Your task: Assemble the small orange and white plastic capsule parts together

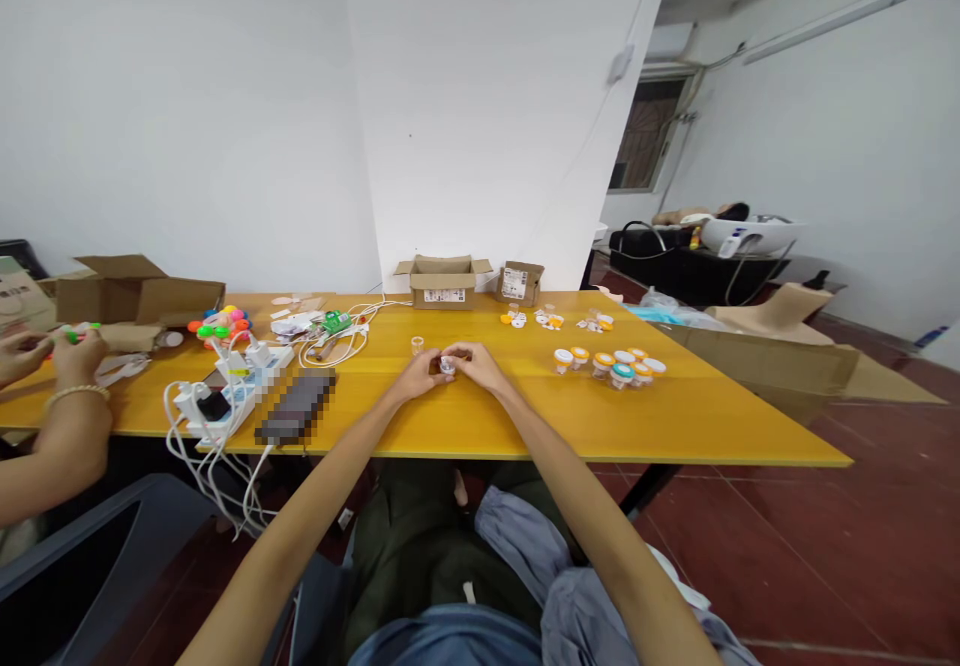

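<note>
At the middle of the table, my left hand (421, 374) and my right hand (475, 364) meet, fingers closed around a small whitish piece (448, 365). It looks rounded, but the fingers cover most of it and its kind is unclear. Just behind my left hand stands a small clear cup (417, 345). To the right sits a group of small clear jars (603, 363) with orange, white and teal lids. Farther back lie loose orange and white lids or discs (553, 320) in several small piles.
Two cardboard boxes (442, 289) stand against the wall. On the left are a power strip (247, 391) with tangled cables, a dark blurred phone (298, 406), and colourful balls (223, 326). A co-worker's hands (71, 346) work at the far left. The table's front edge (525, 459) is near my lap.
</note>
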### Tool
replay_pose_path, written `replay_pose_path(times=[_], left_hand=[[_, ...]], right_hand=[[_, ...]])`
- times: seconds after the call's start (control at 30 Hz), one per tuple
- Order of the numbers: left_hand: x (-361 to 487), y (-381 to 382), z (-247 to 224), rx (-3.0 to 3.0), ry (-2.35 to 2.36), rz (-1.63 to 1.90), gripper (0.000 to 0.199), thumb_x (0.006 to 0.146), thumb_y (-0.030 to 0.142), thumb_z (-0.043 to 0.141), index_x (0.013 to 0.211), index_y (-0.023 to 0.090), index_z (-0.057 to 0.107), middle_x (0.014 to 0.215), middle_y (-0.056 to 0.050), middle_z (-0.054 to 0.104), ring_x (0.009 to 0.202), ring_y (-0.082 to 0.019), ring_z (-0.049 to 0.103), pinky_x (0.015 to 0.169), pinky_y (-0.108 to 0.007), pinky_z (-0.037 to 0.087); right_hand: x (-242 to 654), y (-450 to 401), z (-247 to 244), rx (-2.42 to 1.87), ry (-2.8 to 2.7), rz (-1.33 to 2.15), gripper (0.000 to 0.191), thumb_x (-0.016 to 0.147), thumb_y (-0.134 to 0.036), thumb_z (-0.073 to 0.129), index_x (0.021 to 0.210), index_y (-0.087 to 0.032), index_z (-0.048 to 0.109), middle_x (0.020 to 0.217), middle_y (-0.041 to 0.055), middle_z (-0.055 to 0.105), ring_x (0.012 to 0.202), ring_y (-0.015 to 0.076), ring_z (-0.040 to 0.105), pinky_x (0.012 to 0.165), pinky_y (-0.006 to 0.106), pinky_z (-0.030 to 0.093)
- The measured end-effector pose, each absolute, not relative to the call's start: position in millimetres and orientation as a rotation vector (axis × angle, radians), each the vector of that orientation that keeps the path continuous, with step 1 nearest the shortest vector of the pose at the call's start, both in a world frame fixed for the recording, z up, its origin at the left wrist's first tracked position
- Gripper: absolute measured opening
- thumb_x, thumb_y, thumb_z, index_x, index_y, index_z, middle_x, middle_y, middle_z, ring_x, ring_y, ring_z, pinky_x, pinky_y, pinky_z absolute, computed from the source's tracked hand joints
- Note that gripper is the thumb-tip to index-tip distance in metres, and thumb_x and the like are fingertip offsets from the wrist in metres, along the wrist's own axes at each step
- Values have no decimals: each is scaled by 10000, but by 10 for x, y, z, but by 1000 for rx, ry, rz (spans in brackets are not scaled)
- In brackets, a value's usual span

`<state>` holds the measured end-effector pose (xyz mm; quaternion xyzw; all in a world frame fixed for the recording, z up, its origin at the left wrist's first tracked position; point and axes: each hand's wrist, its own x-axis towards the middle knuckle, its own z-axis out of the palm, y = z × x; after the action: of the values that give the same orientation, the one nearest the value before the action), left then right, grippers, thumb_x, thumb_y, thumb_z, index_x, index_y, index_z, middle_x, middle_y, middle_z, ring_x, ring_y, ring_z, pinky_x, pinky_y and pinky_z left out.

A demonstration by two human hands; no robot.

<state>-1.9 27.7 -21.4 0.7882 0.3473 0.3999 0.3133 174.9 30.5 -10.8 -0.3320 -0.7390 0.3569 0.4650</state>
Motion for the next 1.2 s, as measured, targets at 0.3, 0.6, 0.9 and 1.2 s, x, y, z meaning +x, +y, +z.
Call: replay_pose_path(times=[0.3,0.6,0.9,1.2], left_hand=[[8,230,-151,2103,903,1065,178,754,305,716,810,167,619,780,-16,639,757,-173,595,751,-302,499],[21,198,-115,2099,906,1050,149,748,287,694,779,170,606,759,-7,620,744,-167,571,739,-295,488],[20,193,-112,2102,918,1037,141,756,275,679,746,167,589,731,3,602,715,-155,562,717,-285,484],[4,203,-110,2105,929,1027,139,759,287,697,770,168,626,731,2,613,738,-164,570,743,-293,483]], right_hand=[[1752,280,-84,-805,-1856,759,110,777,-275,653,801,-212,740,845,34,760,805,196,679,759,315,520],[1736,215,-63,-832,-1889,642,92,789,-258,643,798,-226,729,809,23,723,745,175,638,714,294,496],[1740,230,-49,-799,-1888,643,65,779,-242,656,744,-220,706,767,12,706,750,174,624,735,292,481],[1762,262,-55,-793,-1875,724,70,769,-245,654,745,-217,713,782,18,725,774,183,641,730,293,482]])
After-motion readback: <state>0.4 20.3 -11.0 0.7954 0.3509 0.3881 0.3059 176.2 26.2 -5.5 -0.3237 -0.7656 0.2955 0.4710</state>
